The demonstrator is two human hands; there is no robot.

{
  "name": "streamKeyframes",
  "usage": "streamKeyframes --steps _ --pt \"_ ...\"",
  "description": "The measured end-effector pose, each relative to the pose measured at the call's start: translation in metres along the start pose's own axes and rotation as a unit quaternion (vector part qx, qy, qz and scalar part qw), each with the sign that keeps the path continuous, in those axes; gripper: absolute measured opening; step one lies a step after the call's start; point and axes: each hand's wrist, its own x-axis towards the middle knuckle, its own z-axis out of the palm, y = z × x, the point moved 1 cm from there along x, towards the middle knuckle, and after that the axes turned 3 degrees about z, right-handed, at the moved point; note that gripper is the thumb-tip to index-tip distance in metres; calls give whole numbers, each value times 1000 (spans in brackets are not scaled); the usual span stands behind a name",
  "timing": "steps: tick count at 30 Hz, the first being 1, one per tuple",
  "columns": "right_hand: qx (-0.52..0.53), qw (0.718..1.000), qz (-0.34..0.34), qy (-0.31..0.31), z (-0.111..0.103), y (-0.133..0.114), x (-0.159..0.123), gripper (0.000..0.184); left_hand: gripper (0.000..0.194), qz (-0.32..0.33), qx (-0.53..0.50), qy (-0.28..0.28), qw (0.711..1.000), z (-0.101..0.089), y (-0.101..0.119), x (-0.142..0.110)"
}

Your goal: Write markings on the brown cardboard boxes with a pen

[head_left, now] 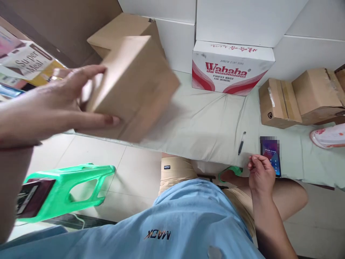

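Observation:
My left hand (70,104) grips a brown cardboard box (134,86) by its left end, fingers over the top and thumb along the near side. The box is tilted and blurred by motion above the left part of the cloth-covered table (196,126). Another brown cardboard box (121,30) stands behind it, partly hidden. Close to the table's front edge, my right hand (261,174) is closed with its fingers curled, and no object shows in it. Beside it lies a phone (271,154) with a lit screen. A black pen (242,143) lies just beyond that hand.
Against the wall stands a white and red Wahaba carton (231,70). Several brown boxes (280,104) sit at the right, near a white and pink container (329,136). Printed packages (29,61) are at far left. A green stool (81,183) bearing a dark red item stands on the floor.

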Motion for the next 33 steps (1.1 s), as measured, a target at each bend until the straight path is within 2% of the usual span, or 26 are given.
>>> streamKeyframes --steps 1,2,3,5,7,10,12,14,16,18,19,20,22,24,27,30,32,33 --pt "-2 1000 0 -9 0 -5 -1 37 141 34 33 -99 994 12 21 -15" --pt "-4 1000 2 -25 1 -10 -3 38 151 70 31 -142 987 26 44 -30" --pt "-7 999 9 -49 3 -16 -5 39 149 113 14 -192 975 44 67 -43" --pt "-9 993 31 -117 9 -25 -10 43 128 181 -32 -210 960 86 107 -62" --pt "-7 982 49 -183 17 -31 -16 52 125 204 -34 -218 954 132 133 -72" --pt "-71 971 41 -226 24 -31 -19 63 117 231 -32 -214 949 189 144 -79" --pt "-178 956 14 -234 25 -27 -18 66 114 222 -96 -190 952 211 135 -85" --pt "-254 939 -8 -232 22 -21 -17 67 108 154 -202 -127 959 223 119 -95" --pt "-261 942 -12 -212 18 -15 -17 67 90 24 -320 -38 946 232 98 -107" --pt "-230 956 -11 -184 17 -10 -18 67 72 -126 -432 12 893 243 78 -119" --pt "-213 962 -12 -169 17 -9 -19 66 69 -186 -483 10 856 250 71 -123" --pt "-194 968 -15 -156 19 -9 -19 65 70 -224 -526 -8 820 257 67 -126" --pt "-161 977 -19 -137 25 -9 -20 62 74 -248 -585 -56 770 270 66 -129" --pt "-146 981 -20 -126 33 -11 -17 59 75 -217 -606 -91 760 276 74 -130" --pt "-120 989 -14 -90 39 -17 -8 55 61 -82 -587 -128 795 269 99 -132" --pt "-38 998 35 -45 36 -23 3 50 55 82 -539 -151 825 253 123 -136" --pt "4 997 71 -36 33 -26 7 48 57 141 -518 -157 829 247 132 -137" --pt "13 996 76 -34 32 -28 7 48 58 147 -516 -157 829 246 134 -138"
